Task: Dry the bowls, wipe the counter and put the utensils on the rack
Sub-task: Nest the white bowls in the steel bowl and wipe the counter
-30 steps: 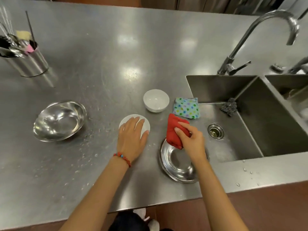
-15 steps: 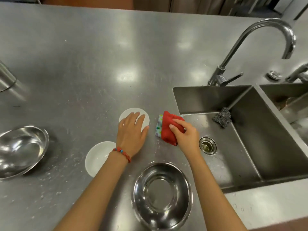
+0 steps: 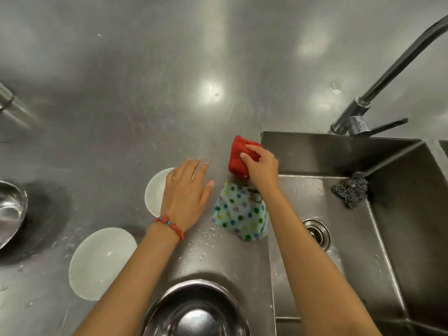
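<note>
My right hand grips a bunched red cloth and presses it on the steel counter beside the sink's left rim. My left hand lies flat, fingers straight, on an overturned white bowl. A second white bowl stands upright near my left forearm. One steel bowl sits at the bottom edge, another steel bowl at the far left. A polka-dot cloth lies under my right wrist.
The sink basin opens on the right, with a steel scourer in it and a drain. The faucet rises behind it. Water drops dot the counter near the bowls. A steel utensil holder shows at the left edge.
My right hand has pushed the red cloth away from me, off the polka-dot cloth and up the counter. The view has moved closer and forward. My left hand stays on the overturned bowl.
</note>
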`<state>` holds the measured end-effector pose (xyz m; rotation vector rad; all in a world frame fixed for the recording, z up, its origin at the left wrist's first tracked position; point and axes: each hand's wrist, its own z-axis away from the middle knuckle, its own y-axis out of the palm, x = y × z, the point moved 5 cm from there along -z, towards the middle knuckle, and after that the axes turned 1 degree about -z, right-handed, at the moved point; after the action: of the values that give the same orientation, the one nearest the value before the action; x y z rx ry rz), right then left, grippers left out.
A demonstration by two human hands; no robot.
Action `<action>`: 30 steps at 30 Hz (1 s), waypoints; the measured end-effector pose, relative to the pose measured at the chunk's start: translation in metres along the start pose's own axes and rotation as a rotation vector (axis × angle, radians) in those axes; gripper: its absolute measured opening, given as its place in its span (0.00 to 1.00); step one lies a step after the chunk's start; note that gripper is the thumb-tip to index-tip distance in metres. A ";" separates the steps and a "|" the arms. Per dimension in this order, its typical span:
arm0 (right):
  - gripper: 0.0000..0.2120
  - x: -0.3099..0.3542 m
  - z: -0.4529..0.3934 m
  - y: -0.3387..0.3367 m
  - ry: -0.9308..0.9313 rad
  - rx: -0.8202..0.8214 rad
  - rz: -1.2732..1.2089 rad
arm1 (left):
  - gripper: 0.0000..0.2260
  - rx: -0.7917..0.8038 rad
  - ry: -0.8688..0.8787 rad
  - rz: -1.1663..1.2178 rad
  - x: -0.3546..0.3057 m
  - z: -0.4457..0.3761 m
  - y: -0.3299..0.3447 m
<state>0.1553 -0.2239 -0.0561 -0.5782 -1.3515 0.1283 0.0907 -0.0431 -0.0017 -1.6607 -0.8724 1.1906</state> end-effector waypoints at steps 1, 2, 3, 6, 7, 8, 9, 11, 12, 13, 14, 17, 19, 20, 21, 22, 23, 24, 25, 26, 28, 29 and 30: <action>0.15 -0.002 -0.007 0.004 -0.005 0.011 0.016 | 0.21 0.010 -0.009 -0.005 0.001 0.000 0.003; 0.15 -0.004 -0.012 0.008 -0.017 0.020 0.038 | 0.21 0.018 -0.018 -0.009 0.002 0.000 0.005; 0.15 -0.005 -0.016 0.010 -0.034 0.025 0.064 | 0.21 0.020 -0.026 -0.012 0.003 0.001 0.006; 0.16 -0.008 -0.024 0.017 -0.099 0.046 0.191 | 0.18 0.017 -0.054 -0.017 0.007 0.003 0.011; 0.16 -0.009 -0.026 0.018 -0.111 0.054 0.246 | 0.17 0.019 -0.065 -0.017 0.008 0.003 0.012; 0.16 -0.010 -0.028 0.019 -0.115 0.056 0.293 | 0.17 0.023 -0.071 -0.020 0.008 0.004 0.013; 0.16 -0.010 -0.029 0.019 -0.115 0.058 0.334 | 0.17 0.028 -0.074 -0.024 0.008 0.005 0.014; 0.17 -0.010 -0.029 0.019 -0.107 0.072 0.400 | 0.17 0.030 -0.076 -0.027 0.009 0.008 0.015; 0.18 -0.010 -0.028 0.018 -0.098 0.086 0.425 | 0.16 0.028 -0.081 -0.022 0.009 0.009 0.015; 0.19 -0.010 -0.026 0.016 -0.091 0.098 0.445 | 0.16 0.027 -0.087 -0.015 0.009 0.011 0.015; 0.20 -0.009 -0.023 0.013 -0.094 0.099 0.461 | 0.16 0.024 -0.091 -0.009 0.008 0.013 0.014; 0.20 0.001 -0.003 -0.001 -0.158 0.041 0.464 | 0.17 0.021 -0.095 -0.003 0.007 0.022 0.010; 0.20 0.008 0.017 -0.007 -0.199 0.011 0.395 | 0.17 0.034 -0.111 0.004 0.010 0.030 0.007; 0.19 0.012 0.029 -0.009 -0.211 0.004 0.349 | 0.18 0.041 -0.122 0.009 0.012 0.035 0.006; 0.18 0.015 0.043 -0.009 -0.221 -0.001 0.302 | 0.18 0.046 -0.136 0.015 0.014 0.041 0.004; 0.17 0.019 0.056 -0.008 -0.233 -0.006 0.257 | 0.19 0.046 -0.150 0.018 0.017 0.047 0.001; 0.16 0.022 0.069 -0.006 -0.245 -0.008 0.218 | 0.19 0.042 -0.159 0.020 0.020 0.052 -0.002; 0.15 0.025 0.083 -0.002 -0.251 -0.005 0.185 | 0.19 0.030 -0.161 0.022 0.022 0.060 -0.007; 0.15 0.028 0.096 0.003 -0.248 0.008 0.158 | 0.18 0.015 -0.159 0.023 0.024 0.068 -0.012; 0.15 0.029 0.107 0.010 -0.226 0.030 0.132 | 0.18 0.000 -0.159 0.025 0.028 0.075 -0.018; 0.16 0.031 0.123 0.026 -0.154 0.084 0.081 | 0.19 -0.025 -0.165 0.024 0.037 0.090 -0.028; 0.16 0.030 0.129 0.034 -0.116 0.105 0.060 | 0.19 -0.037 -0.172 0.026 0.043 0.098 -0.033; 0.17 0.030 0.134 0.041 -0.077 0.118 0.049 | 0.18 -0.049 -0.185 0.032 0.051 0.106 -0.037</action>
<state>0.0453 -0.1338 -0.0348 -0.5114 -1.3952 0.2707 0.0023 0.0431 0.0008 -1.6268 -0.9989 1.3713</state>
